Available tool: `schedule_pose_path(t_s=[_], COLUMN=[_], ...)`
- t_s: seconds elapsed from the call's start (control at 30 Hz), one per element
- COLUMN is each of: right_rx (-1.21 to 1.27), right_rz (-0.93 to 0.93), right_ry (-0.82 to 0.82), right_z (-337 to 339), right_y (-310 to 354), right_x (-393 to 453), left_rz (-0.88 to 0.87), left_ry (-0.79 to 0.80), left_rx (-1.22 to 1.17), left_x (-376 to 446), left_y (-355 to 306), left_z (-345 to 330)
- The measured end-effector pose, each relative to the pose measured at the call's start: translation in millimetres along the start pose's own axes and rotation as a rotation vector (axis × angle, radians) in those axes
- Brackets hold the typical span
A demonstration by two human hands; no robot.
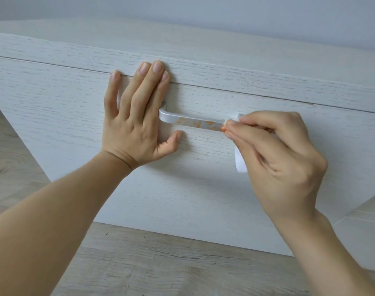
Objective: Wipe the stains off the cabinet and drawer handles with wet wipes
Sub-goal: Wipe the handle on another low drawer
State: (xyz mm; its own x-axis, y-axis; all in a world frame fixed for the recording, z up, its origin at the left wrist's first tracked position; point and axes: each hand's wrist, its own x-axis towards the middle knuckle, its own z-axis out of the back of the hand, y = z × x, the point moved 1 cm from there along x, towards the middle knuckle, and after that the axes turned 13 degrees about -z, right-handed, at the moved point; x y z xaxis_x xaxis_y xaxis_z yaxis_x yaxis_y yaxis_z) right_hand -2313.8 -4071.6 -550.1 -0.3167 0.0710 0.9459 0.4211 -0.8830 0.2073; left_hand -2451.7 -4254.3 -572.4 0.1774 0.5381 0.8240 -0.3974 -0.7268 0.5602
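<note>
A silver bar handle (191, 121) is fixed across a whitewashed wooden drawer front (203, 178). Orange smears cover its middle and right stretch. My left hand (135, 116) lies flat on the drawer front with fingers spread, covering the handle's left end, fingertips at the seam under the top board. My right hand (274, 154) pinches a white wet wipe (240, 161) against the handle's right end. The wipe shows an orange tint at my fingertips, and a loose corner hangs below my palm. The handle's right mount is hidden by the wipe and fingers.
The cabinet's top board (225, 63) runs above the drawer, with a pale wall (203, 9) behind it. Grey wood-grain floor (161, 263) lies below and to the left. Another white panel (365, 223) shows at the lower right.
</note>
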Motion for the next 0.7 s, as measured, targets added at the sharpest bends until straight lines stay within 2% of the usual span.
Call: schedule_pose_path(t_s=[0.7], right_rx=[-0.094], right_rz=[0.114], right_ry=[0.001], right_z=[0.0], right_y=[6.5], right_x=[2.1], left_rz=[0.022], left_ry=[-0.007], left_rx=[-0.047], left_x=[0.3], left_y=[0.8], left_z=[-0.8])
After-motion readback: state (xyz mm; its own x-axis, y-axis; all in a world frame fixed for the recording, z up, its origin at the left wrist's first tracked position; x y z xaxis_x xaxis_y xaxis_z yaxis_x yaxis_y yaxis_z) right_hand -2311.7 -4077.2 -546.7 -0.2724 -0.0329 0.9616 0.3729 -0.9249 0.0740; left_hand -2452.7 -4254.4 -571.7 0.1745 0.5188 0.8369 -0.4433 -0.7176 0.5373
